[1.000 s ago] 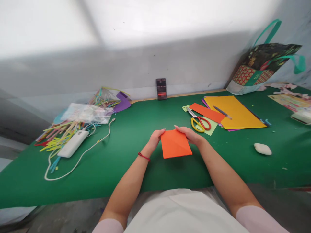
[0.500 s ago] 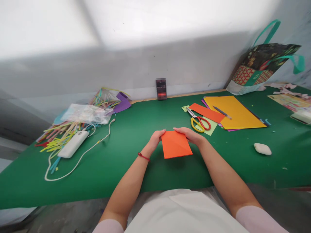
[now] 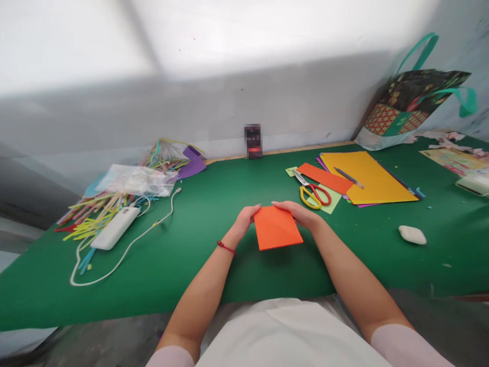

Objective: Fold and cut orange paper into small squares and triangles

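An orange square of paper (image 3: 277, 228) is held up over the green table between my two hands. My left hand (image 3: 246, 220) grips its far left corner, thumb on top and fingers hidden beneath. At the far right corner, my right hand (image 3: 297, 211) pinches the sheet in the same way. Scissors (image 3: 314, 197) with one yellow and one red handle lie just beyond my right hand, on a pale green piece of paper (image 3: 331, 200). Beside them rests an orange paper strip (image 3: 324, 178).
A pen (image 3: 347, 177) lies on a stack of yellow paper (image 3: 376, 178). Rightward are a white earbud-like case (image 3: 412, 235) and a patterned bag (image 3: 405, 112). On the left, a white power bank (image 3: 115, 228) with a cable sits by colourful strips (image 3: 86, 219). A phone-like object (image 3: 253, 141) leans on the wall.
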